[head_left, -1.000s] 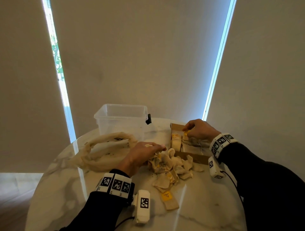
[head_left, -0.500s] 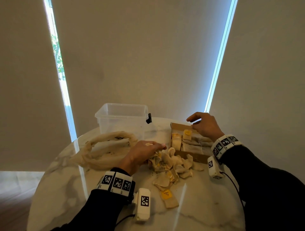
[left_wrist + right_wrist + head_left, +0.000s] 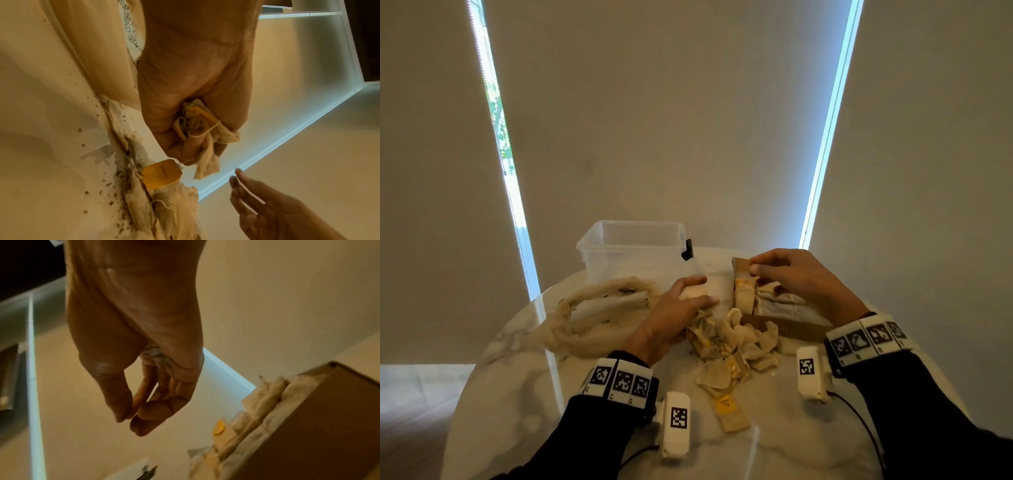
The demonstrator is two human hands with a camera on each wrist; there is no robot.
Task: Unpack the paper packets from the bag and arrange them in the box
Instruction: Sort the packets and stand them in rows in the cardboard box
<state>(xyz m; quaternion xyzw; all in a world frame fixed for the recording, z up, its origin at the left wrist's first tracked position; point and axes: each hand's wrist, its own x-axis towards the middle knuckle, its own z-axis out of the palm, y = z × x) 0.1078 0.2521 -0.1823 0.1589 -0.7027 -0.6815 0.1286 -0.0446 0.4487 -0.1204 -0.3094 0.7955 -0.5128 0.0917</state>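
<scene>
Head view, left grip [image 3: 681,308] now lifting clutched packets [image 3: 197,129], right grip [image 3: 787,274] empty, loosely curled above box [image 3: 787,329].

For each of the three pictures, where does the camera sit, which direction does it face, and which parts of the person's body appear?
Head: worn on the head, faces forward and down at the round marble table; both hands and dark sleeves show.
Left wrist: faces along the left hand, which grips crumpled beige paper packets; the right hand shows low.
Right wrist: faces along the right hand, loosely curled and holding nothing, beside the brown cardboard box.
Shared: head and right wrist both show the box; head and left wrist both show the loose packets.
</scene>
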